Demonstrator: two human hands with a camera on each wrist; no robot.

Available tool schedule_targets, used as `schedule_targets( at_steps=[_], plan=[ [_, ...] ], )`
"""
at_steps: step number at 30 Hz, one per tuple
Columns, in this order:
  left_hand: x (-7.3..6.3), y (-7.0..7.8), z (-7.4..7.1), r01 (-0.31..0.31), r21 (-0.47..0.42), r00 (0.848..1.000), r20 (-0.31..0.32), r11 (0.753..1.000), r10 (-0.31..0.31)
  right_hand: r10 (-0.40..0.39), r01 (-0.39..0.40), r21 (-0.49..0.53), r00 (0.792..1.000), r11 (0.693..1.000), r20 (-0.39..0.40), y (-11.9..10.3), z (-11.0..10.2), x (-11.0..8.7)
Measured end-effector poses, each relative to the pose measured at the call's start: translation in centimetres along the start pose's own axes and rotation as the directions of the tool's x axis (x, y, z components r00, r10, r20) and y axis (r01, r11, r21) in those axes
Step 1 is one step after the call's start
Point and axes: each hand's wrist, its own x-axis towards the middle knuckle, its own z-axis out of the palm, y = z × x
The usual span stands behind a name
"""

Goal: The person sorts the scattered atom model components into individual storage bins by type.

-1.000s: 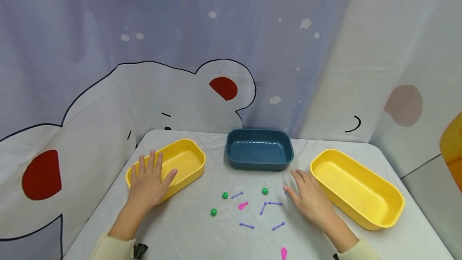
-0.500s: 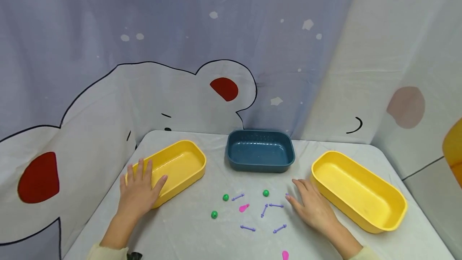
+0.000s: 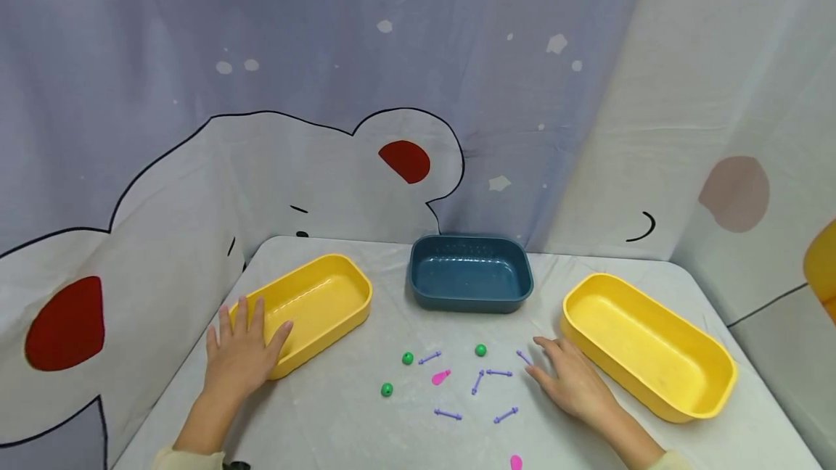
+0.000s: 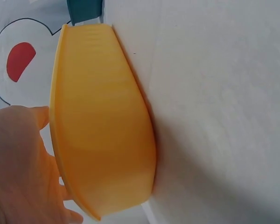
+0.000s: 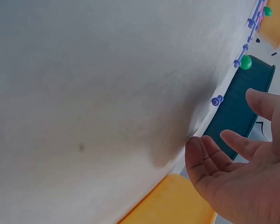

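My left hand [image 3: 238, 361] is spread over the near end of the left yellow tray [image 3: 333, 318], its fingers straight and overlapping the rim. In the left wrist view the thumb and fingers lie along that tray's edge [image 4: 56, 121]. My right hand [image 3: 575, 383] holds nothing, its fingers relaxed and parted beside the right yellow tray [image 3: 653, 347]. Just off its thumb and forefinger lies a small purple dumbbell-shaped rod [image 3: 523, 357], also visible as a purple piece [image 5: 217, 100] in the right wrist view. Further left lie several more purple rods [image 3: 506, 415].
Green beads [image 3: 387, 389] lie among the rods, with a pink drop-shaped piece [image 3: 440, 377] and another pink piece [image 3: 516, 462] at the near side. A dark blue tray [image 3: 472, 303] stands at the back, against the patterned curtain [image 3: 313, 165].
My left hand has drawn back toward the lower left, over the tray's near end. The right hand has shifted slightly nearer me and right, uncovering the purple rod by its thumb.
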Motion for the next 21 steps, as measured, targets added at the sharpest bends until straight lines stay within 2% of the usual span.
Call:
schedule_targets(
  at_steps=[10, 15, 21],
  plan=[
    [0.04, -0.58, 0.25, 0.028, -0.007, 0.998, 0.061, 1.000, -0.027, -0.010, 0.009, 0.025, 0.999, 1.000, 0.046, 0.48, 0.29, -0.03],
    [-0.03, -0.76, 0.47, 0.035, -0.013, 0.998, 0.061, 0.999, -0.034, 0.013, -0.016, 0.036, 0.997, 0.999, 0.079, 0.60, 0.46, 0.06],
    [-0.22, -0.85, 0.58, 0.038, -0.023, 0.998, 0.052, 0.999, -0.037, -0.013, 0.009, 0.062, 0.998, 0.998, 0.065, 0.70, 0.43, 0.02]
  ],
)
